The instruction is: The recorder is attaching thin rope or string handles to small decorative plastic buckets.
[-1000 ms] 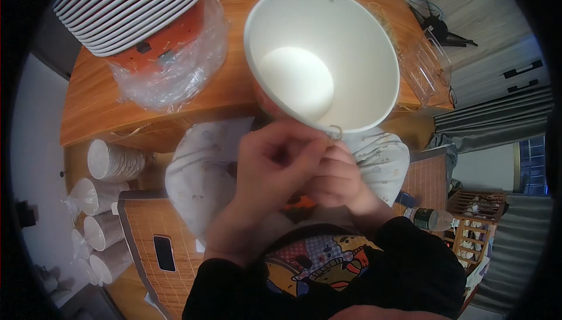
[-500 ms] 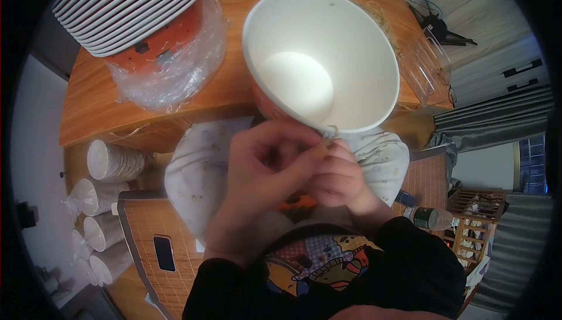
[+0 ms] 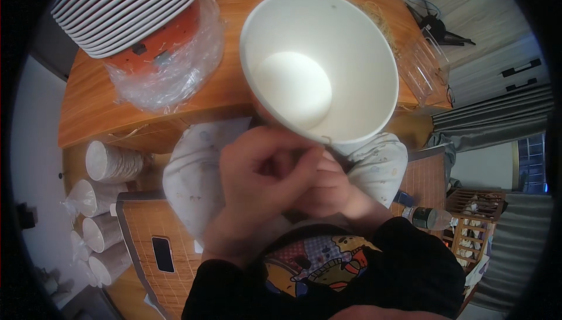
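Observation:
A large paper bucket, white inside with an orange outer wall, leans with its mouth toward me at the table's edge. Just below its rim, my left hand is closed, thumb and forefinger pinched together. My right hand is closed against it, its fingers curled. Between them a short bit of thin tan cord pokes up beside the rim; the rest is hidden by my fingers. Whether the cord passes through the bucket's wall, I cannot tell.
A stack of white-rimmed orange buckets in clear plastic lies at the table's left. Tan cords and a clear plastic box are at the right. Stacked white tubs stand on the floor; a phone lies left of me.
Both hands have shifted slightly down and left, pressed closer together. Less of the cord shows above the fingers. The bucket's near rim has dropped a little.

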### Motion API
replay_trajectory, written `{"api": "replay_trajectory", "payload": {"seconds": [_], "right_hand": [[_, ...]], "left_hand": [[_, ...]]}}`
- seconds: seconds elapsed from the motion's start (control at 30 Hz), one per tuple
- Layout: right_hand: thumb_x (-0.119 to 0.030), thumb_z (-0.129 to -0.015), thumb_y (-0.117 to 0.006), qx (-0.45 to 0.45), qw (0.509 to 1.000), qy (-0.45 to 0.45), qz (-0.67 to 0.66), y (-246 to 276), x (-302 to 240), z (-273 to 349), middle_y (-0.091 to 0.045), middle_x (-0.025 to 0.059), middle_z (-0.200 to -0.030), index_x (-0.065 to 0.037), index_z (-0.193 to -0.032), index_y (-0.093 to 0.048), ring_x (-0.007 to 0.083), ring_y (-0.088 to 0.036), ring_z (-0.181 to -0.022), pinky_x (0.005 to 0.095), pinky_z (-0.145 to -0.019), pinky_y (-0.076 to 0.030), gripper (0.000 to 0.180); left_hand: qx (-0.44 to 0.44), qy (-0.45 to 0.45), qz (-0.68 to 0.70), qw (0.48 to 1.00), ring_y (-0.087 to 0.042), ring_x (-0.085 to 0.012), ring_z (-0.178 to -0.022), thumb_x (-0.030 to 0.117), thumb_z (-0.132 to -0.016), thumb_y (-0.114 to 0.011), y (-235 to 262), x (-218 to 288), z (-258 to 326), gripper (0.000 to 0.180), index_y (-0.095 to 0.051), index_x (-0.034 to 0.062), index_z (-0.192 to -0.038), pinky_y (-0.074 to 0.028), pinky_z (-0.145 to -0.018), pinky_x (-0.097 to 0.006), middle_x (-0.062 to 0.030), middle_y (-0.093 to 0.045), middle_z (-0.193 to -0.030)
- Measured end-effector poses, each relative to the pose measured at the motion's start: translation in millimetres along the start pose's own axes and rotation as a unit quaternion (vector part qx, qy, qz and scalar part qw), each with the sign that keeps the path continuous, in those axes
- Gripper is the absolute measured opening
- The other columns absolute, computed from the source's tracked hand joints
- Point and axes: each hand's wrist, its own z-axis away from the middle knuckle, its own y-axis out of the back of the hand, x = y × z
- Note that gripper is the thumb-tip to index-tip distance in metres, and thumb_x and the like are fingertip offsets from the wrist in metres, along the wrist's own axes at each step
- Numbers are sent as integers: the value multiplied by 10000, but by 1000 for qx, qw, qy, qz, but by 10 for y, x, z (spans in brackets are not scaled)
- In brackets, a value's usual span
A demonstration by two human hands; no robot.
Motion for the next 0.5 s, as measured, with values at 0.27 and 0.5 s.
{"api": "replay_trajectory", "payload": {"seconds": [0.27, 0.5], "right_hand": [[-140, -662, -811, 1, 997, 55, 45, 18, 29, -38, -670, -24, -898, -123, -903, -742, 190, -596, -762, 384, -869, -472, 251], [-118, -661, -802, -3, 996, 49, 72, 68, 63, -15, -670, -1, -891, -107, -908, -736, 198, -601, -756, 387, -883, -478, 256]], "left_hand": [[24, -81, -112, 990, -485, -73, -533, 28, -747, -803, -2, 76, 42, 154, -738, 53, -885, -348, -512, -238, 10, -562, -633], [11, -68, -171, 983, -561, -178, -566, 67, -736, -804, 34, 193, 50, 163, -741, 89, -885, -427, -536, -309, -12, -585, -603]]}}
